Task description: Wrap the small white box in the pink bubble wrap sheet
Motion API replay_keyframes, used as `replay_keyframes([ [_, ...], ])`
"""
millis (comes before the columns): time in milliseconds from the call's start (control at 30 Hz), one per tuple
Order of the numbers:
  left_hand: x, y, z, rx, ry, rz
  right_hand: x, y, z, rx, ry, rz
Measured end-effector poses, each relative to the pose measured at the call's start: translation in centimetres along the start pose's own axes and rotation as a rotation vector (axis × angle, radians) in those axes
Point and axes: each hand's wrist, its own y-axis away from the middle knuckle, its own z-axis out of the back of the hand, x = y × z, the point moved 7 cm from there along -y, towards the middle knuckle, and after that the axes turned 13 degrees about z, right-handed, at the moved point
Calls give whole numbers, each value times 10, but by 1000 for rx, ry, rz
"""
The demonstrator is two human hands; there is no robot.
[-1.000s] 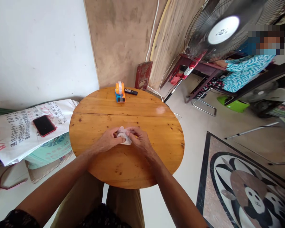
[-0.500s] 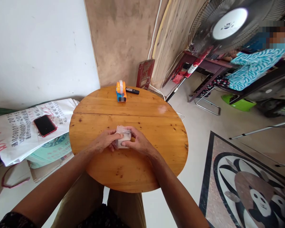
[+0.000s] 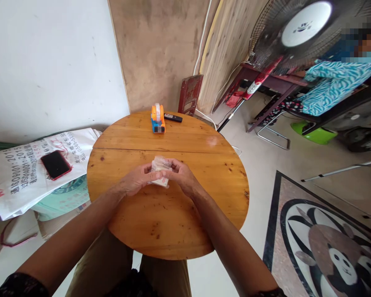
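Observation:
Between my two hands is a small whitish packet in clear, crinkled bubble wrap [image 3: 162,181], held above the round wooden table [image 3: 160,222]. My left hand [image 3: 139,178] grips its left side, thumb laid across the front. Around its right side are the fingers of my right hand [image 3: 181,177], with the thumb near the left one. A bit of red print shows on the packet under the wrap; what is inside I cannot make out. Farther back on the table stands an orange and blue tape dispenser [image 3: 157,119] with a roll of clear tape.
A black remote control [image 3: 173,118] lies beside the dispenser. To the left, a phone [image 3: 56,164] rests on a white printed sack [image 3: 21,177]. A red wooden chair [image 3: 190,95] stands behind the table. At the right are a large fan [image 3: 306,24] and a seated person [image 3: 334,86].
The packet has been turned and tilted in my hands, and it sits slightly higher in view. Both thumbs have shifted closer together over it. The view has moved a little.

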Motion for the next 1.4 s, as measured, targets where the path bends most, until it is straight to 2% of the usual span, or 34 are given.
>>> replay_keyframes([
  [200,-2,-15,12,-42,-40,-37,-7,-17,6,76,37,-29],
  [367,6,-21,20,-70,76,-12,-13,-23,11,103,16,-3],
  [700,6,-20,15,-71,44,-1,-14,-27,24,56,55,66],
  [967,6,-20,14,-58,-43,-23,-5,-28,27,98,59,142],
  [1167,9,-21,14,24,-88,-51,-1,-28,25,64,55,175],
  [1400,8,-20,12,51,-56,-36,0,-30,34,-62,123,190],
])
